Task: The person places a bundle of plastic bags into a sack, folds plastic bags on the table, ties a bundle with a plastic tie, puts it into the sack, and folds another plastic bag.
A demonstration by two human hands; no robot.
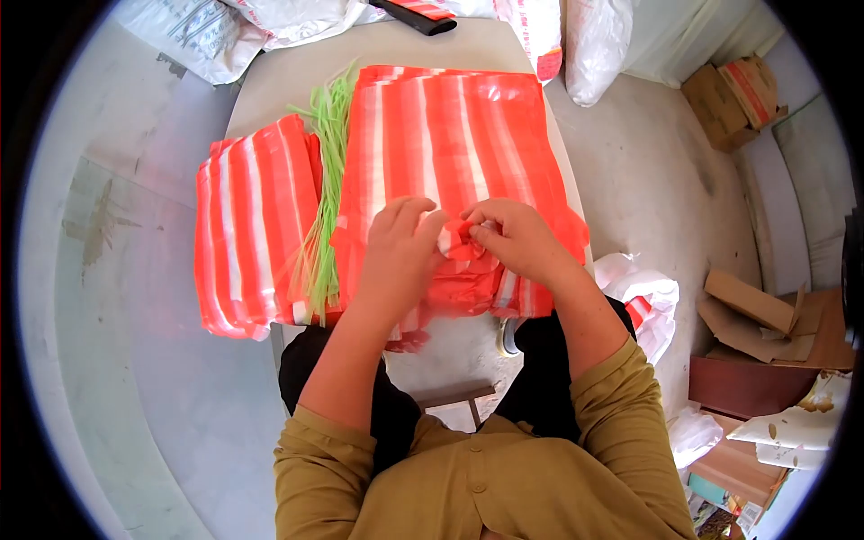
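Observation:
A large stack of red-and-white striped plastic bags point(441, 135) lies before me. At the near edge of the stack, a piece of the striped plastic is bunched up point(459, 241) between my hands. My right hand point(520, 238) pinches this bunch from the right with thumb and fingers. My left hand point(403, 247), slightly blurred, is closed at its left side, fingers curled against the plastic. A bundle of thin light-green strips point(331, 171) lies along the stack's left edge. Left of the strips sits a smaller pile of striped bags point(250, 220).
Everything rests on a pale table point(297, 67). At its far end are a dark item with red stripes point(418, 13) and white sacks point(207, 36). A white bag point(652, 297) stands right of my leg. Cardboard boxes point(733, 99) and an open carton point(765, 315) sit at right.

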